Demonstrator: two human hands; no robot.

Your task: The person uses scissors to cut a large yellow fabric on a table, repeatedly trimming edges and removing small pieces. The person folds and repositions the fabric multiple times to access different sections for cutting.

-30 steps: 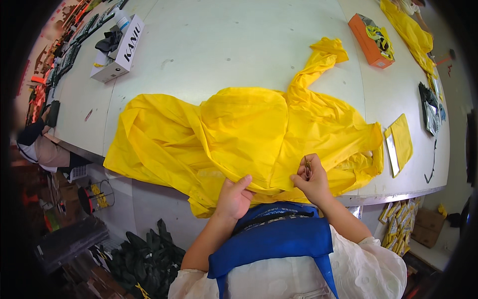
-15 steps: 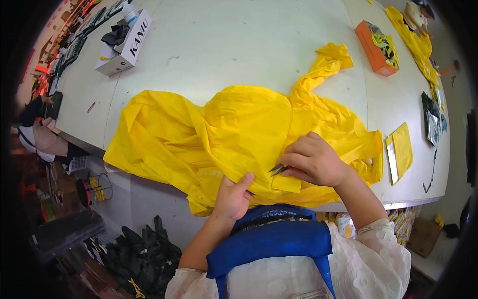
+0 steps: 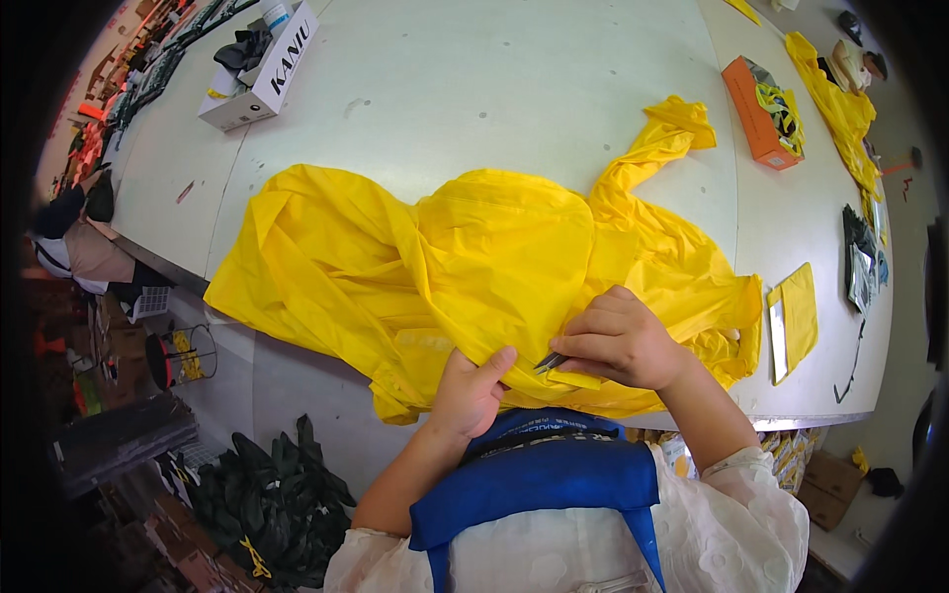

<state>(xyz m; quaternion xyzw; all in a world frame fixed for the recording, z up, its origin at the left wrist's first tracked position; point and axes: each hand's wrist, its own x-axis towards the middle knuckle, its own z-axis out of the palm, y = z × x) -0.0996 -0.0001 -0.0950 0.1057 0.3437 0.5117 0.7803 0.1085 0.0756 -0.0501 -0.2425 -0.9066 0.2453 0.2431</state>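
My left hand (image 3: 473, 395) is closed on the near edge of the big, crumpled yellow garment of thin, smooth cloth (image 3: 504, 257). My thumb lies on top of the cloth, close to the front edge of the wide, pale, flat table (image 3: 415, 109). I can't see all the fingers of this hand, so I can't tell just how they sit under the cloth.

My right hand (image 3: 625, 341) is curled up tight around the small, dark metal snips with pointed blades (image 3: 550, 364). My fingers hide the handle. The blades poke out to the left, a little bit apart at the tips, and they point at my left thumb. They are near the thumb but not touching it. Under the blades is the yellow cloth, but I can't tell if the tips touch it.

The garment is spread in front of me on the table, and part of it hangs over the near edge. One twisted yellow sleeve (image 3: 633, 163) sticks out to the far right. The flat yellow cloth pouch with a white strip (image 3: 799, 316) lies to the right, apart from the garment
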